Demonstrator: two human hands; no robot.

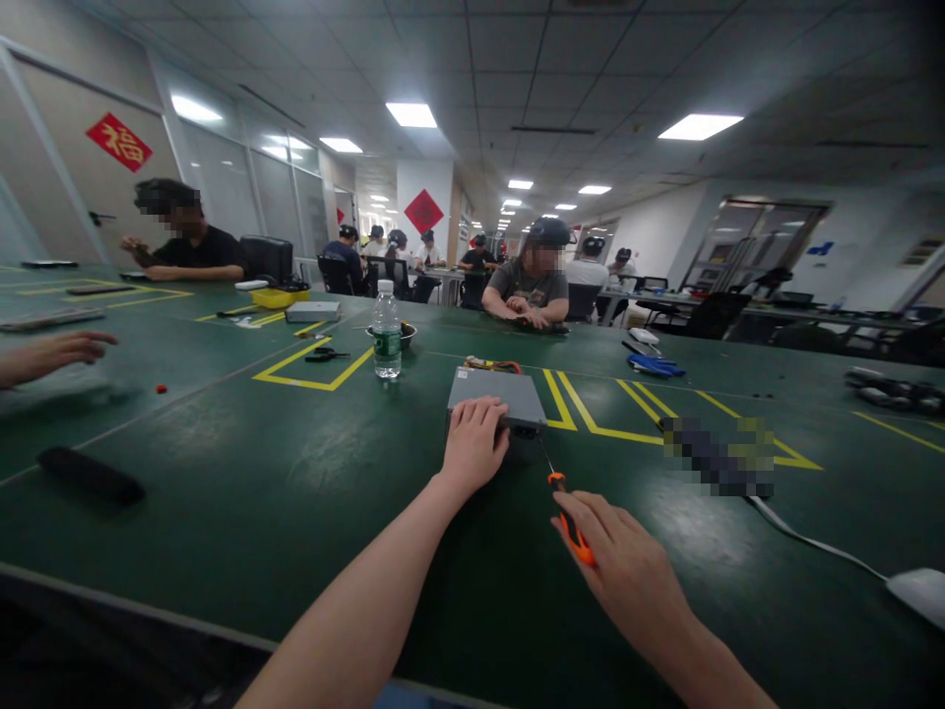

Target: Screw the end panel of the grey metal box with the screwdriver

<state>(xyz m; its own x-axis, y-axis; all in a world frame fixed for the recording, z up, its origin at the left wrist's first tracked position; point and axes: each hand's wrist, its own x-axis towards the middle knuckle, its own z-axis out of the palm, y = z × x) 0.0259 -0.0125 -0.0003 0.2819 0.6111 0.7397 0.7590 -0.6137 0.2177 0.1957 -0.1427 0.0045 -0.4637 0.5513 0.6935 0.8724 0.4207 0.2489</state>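
The grey, flat, rectangular metal box (517, 392) is set on the green, yellow-taped worktop (310, 551), directly ahead, with multicoloured cables (493, 365) bunched at its far edge. Its top and near edge are covered by the left hand (476, 433), whose grip is spread over the metal rather than closed around it. In the right hand (620, 551), the orange-and-black-handled screwdriver (575, 532) is grasped, its thin shaft angled toward the box's near right corner; whether the tip is seated cannot be told. If the shaft were held off-line, the tip could be slipped out and the casing scratched, or the left thumb jabbed. With only a light hold from above, the box might be skidded or twisted by a hard push, and the cables dragged along.
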